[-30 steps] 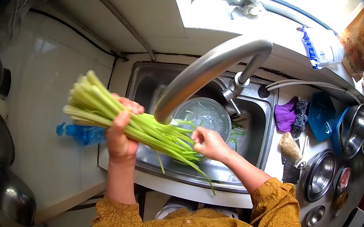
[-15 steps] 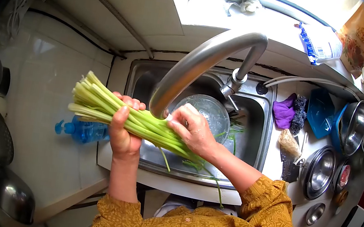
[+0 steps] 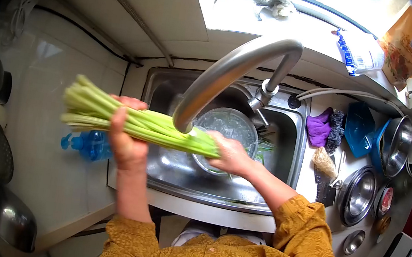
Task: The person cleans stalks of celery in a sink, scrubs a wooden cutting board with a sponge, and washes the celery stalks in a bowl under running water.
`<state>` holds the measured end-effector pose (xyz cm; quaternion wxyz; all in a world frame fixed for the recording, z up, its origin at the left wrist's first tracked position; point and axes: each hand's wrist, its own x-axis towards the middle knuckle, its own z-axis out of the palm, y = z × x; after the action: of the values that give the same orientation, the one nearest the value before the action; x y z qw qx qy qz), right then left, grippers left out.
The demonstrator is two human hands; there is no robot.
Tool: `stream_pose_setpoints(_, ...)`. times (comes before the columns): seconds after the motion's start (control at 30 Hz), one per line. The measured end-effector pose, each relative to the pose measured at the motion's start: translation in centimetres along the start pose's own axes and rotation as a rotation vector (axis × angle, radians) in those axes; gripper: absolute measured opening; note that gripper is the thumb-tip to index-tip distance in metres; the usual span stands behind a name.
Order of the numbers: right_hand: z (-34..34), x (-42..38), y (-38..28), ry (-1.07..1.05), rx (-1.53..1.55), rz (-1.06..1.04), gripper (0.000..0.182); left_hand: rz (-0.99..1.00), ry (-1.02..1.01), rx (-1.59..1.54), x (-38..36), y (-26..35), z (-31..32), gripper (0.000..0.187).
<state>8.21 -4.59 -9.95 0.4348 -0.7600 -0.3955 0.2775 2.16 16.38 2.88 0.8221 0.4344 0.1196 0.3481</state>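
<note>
A bunch of pale green celery stalks [image 3: 159, 128] lies across the left part of the sink, just beneath the faucet spout. My left hand [image 3: 129, 136] is wrapped around it toward the left, with the thicker ends poking out beyond. At the bunch's right end, my right hand [image 3: 233, 155] closes around the stalks; most of its fingers are hidden. Water from the curved metal faucet [image 3: 239, 75] appears to meet the stalks under the spout. Behind them, a bowl [image 3: 228, 121] holding water sits in the steel sink [image 3: 283, 175]. Green scraps [image 3: 264, 149] lie beside the bowl.
A blue pump bottle [image 3: 92, 146] stands left of the sink. On the right counter are a purple cloth [image 3: 317, 126], a dark scrubber [image 3: 336, 131], a blue basket [image 3: 359, 130] and metal bowls [image 3: 362, 196]. Pans [image 3: 12, 217] hang at left.
The celery has shifted left and turned more level. My left hand moved left with it, while my right hand went from on top of the stalks to around their right end.
</note>
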Motion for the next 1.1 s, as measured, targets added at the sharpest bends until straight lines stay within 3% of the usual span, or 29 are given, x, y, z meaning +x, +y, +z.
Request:
stream_pose_setpoints(0.03, 0.5, -1.6, 2.7, -0.068, -0.113, 0.086, 0.048, 0.033, 0.000, -0.015, 0.8, 1.6, 0.0, 0.030)
stream_pose_setpoints(0.07, 0.9, -3.1, 4.1, -0.005, -0.096, 0.160, 0.039, 0.018, -0.024, -0.031, 1.1, 2.6, 0.1, 0.030)
stream_pose_setpoints(0.23, 1.2, -3.5, 3.6, 0.027, -0.098, 0.217, 0.031, 0.007, -0.023, 0.059, 0.2, 2.6, 0.7, 0.032)
stream_pose_setpoints(0.3, 2.1, -4.8, 7.6, -0.020, -0.303, 0.198, 0.035, 0.060, 0.017, 0.135, 0.1, 3.4, 0.2, 0.033)
stream_pose_setpoints(0.37, 0.8, -7.3, 9.6, -0.141, -0.387, 0.436, 0.038, 0.122, 0.038, 0.127, 1.3, 5.8, -0.9, 0.034)
stream_pose_setpoints(0.43, -0.5, -9.4, 9.8, -0.055, -0.376, 0.399, 0.048, 0.110, 0.010, 0.111, 2.1, 7.2, -1.4, 0.034)
stream_pose_setpoints(0.47, -2.0, -9.8, 8.1, 0.019, -0.421, 0.242, 0.061, 0.068, 0.042, 0.178, 2.3, 7.1, -1.5, 0.034)
stream_pose_setpoints(0.5, -4.2, -9.1, 5.1, -0.111, -0.531, 0.341, 0.075, 0.035, 0.072, 0.240, 2.6, 7.0, -1.5, 0.034)
stream_pose_setpoints(0.57, -6.1, -8.3, 3.6, 0.076, -0.708, 0.172, 0.084, -0.073, 0.199, 0.279, 2.1, 4.4, -1.6, 0.032)
stream_pose_setpoints(0.63, -8.1, -6.1, -0.5, 0.127, -0.263, 0.084, 0.090, -0.191, 0.197, 0.190, 0.8, 1.6, -0.8, 0.027)
stream_pose_setpoints(0.7, -8.3, -3.5, -5.4, 0.028, 0.161, -0.013, 0.099, -0.260, 0.201, 0.163, -1.0, -1.4, 1.2, 0.028)
stream_pose_setpoints(0.77, -5.9, -1.2, -7.6, -0.026, -0.043, -0.183, 0.106, -0.333, 0.206, 0.093, -2.5, -4.5, 2.4, 0.029)
stream_pose_setpoints(0.8, -4.4, -0.4, -8.1, 0.022, 0.028, -0.141, 0.105, -0.261, 0.157, 0.031, -2.9, -6.2, 2.7, 0.034)
stream_pose_setpoints(0.83, -3.6, 0.2, -8.1, 0.158, -0.022, -0.068, 0.093, -0.237, 0.161, 0.013, -3.2, -6.9, 3.3, 0.038)
stream_pose_setpoints(0.9, -3.1, 0.8, -8.1, 0.271, -0.015, 0.012, 0.073, -0.309, 0.287, -0.034, -3.7, -7.2, 3.8, 0.028)
stream_pose_setpoints(0.93, -2.9, 1.0, -7.6, 0.274, -0.015, 0.005, 0.073, -0.303, 0.282, -0.034, -3.9, -7.1, 3.5, 0.028)
stream_pose_setpoints(1.0, -2.9, 1.0, -6.4, 0.047, -0.061, 0.209, 0.050, -0.385, 0.168, 0.006, -4.5, -6.9, 2.5, 0.040)
stream_pose_setpoints(1.03, -3.3, 0.8, -6.2, 0.049, -0.062, 0.207, 0.050, -0.383, 0.166, 0.006, -4.6, -6.5, 2.2, 0.040)
stream_pose_setpoints(1.1, -4.2, 0.5, -6.0, -0.089, 0.339, 0.111, 0.036, -0.392, -0.155, 0.206, -4.4, -5.5, 1.6, 0.059)
